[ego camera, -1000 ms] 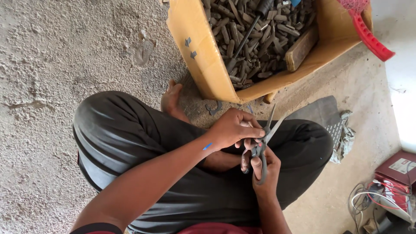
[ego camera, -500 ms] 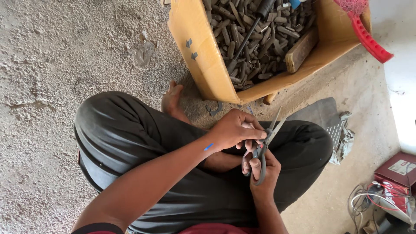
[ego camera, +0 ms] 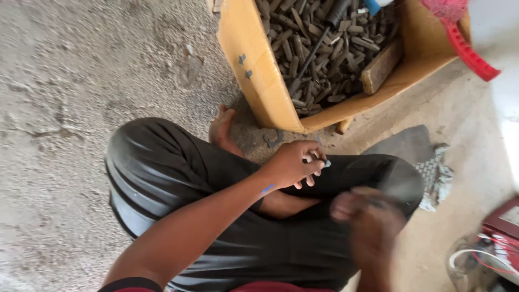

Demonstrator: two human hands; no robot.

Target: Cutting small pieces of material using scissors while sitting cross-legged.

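While the legs are kept crossed on the floor [ego camera: 81, 81], a small grey metal piece [ego camera: 326, 161] is pinched by left hand [ego camera: 294, 165] fingertips above the knee. Right hand [ego camera: 367, 216] is blurred; grip can't be told. Cardboard box [ego camera: 254, 70] w/ dark metal pieces [ego camera: 324, 48] sits just ahead.

A small grey metal piece [ego camera: 319, 160] sits pinched in the curled fingers [ego camera: 309, 168] of the left hand [ego camera: 292, 165], above the crossed legs and just below the cardboard box. Only its pale tip shows past the fingers; its shape is too small to tell.
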